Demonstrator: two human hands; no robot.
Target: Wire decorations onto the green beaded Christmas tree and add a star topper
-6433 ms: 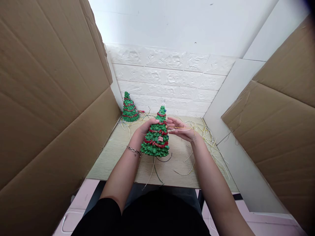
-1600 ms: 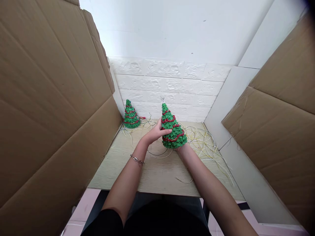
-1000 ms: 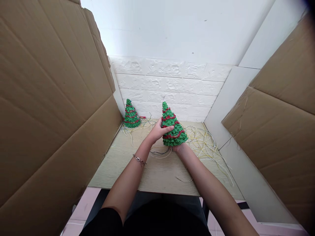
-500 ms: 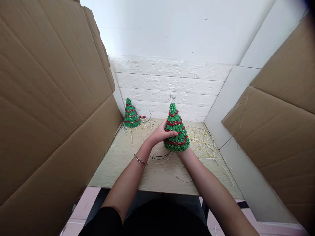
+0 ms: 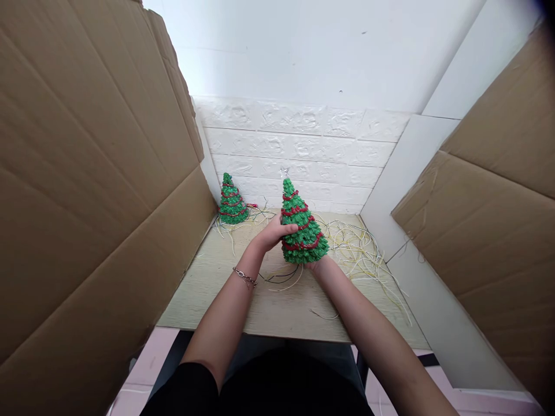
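A green Christmas tree figure (image 5: 301,228) with red garlands and a clear star (image 5: 284,173) on top is held up over the table, its tip leaning left. My left hand (image 5: 277,231) is wrapped round its left side, thumb across the front. Beneath the tree's base is my right hand (image 5: 317,264), its fingers hidden by the tree. Dark and white wires (image 5: 281,281) hang below the base and curve over the tabletop.
A second green tree (image 5: 233,202) stands at the table's back left, beside a small red piece (image 5: 252,205). Tangled yellow and white wires (image 5: 359,248) cover the right side of the table (image 5: 217,294). Cardboard panels (image 5: 108,144) rise left and right, with a white brick-pattern wall (image 5: 303,124) behind.
The held tree has shifted a little to the left and tilted further left, with both hands moving along with it. The second tree stays in place.
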